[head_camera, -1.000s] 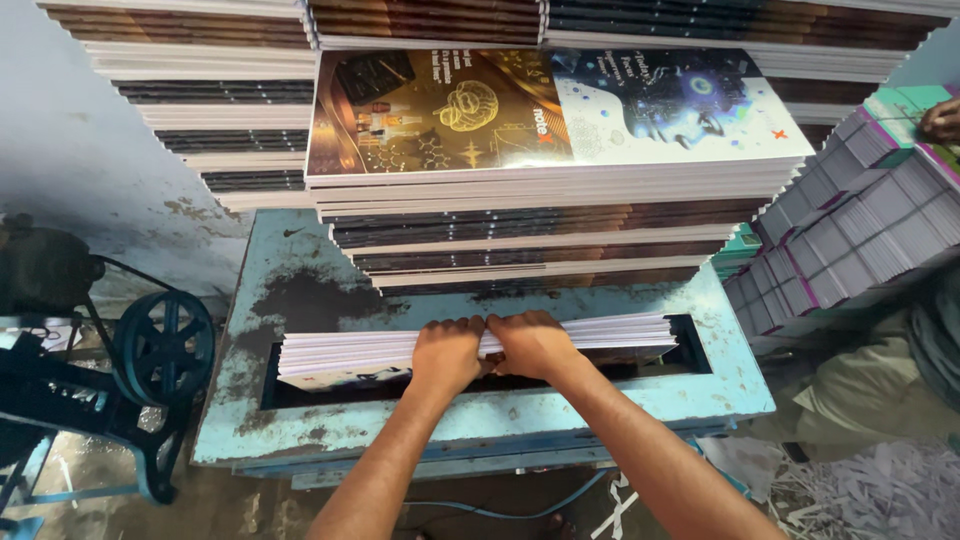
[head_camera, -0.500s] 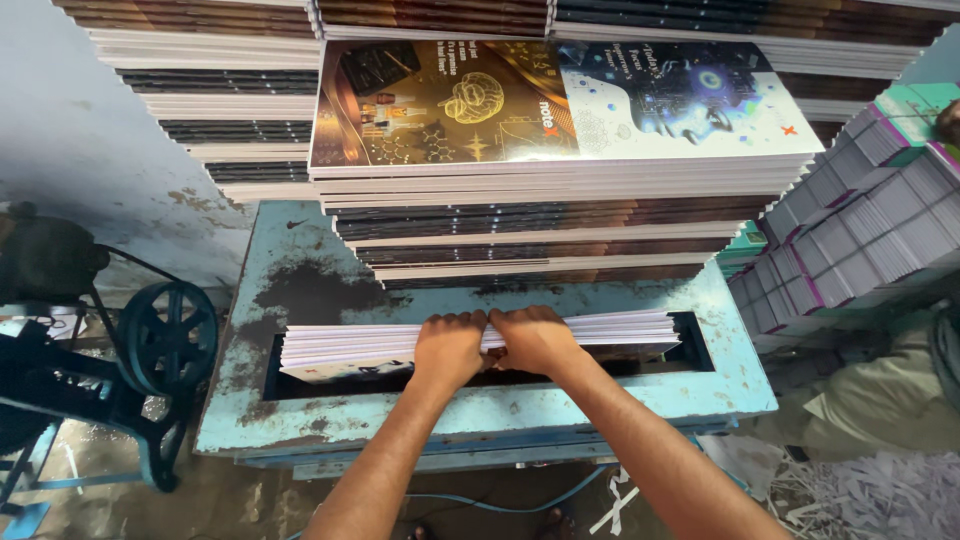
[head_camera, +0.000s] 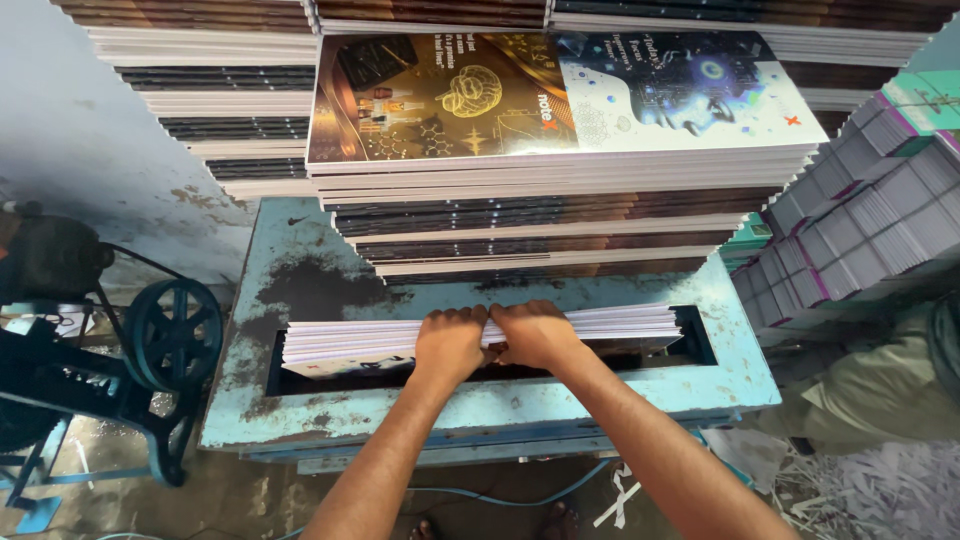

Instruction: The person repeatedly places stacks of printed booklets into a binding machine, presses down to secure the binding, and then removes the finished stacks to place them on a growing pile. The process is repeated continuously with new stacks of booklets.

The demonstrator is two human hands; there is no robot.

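We have both hands side by side on a long bundle of white sheets (head_camera: 350, 345): our left hand (head_camera: 452, 343) and right hand (head_camera: 532, 332) are each curled over its top edge near the middle, fingers closed on the bundle, knuckles touching. The bundle lies lengthwise in the slot of a worn blue metal table (head_camera: 300, 420), its ends reaching out to either side of our hands. Set against half a second ago, the hands grip the same spot and the bundle sits in the same place; only the view has shifted slightly. Both forearms run up from the bottom edge and converge at the wrists. Behind the slot stands a tall stack of printed covers (head_camera: 560, 100), a gold and a blue-white panel on top. At left is a dark spoked wheel (head_camera: 170, 335); at right, fanned grey booklets (head_camera: 870, 230).
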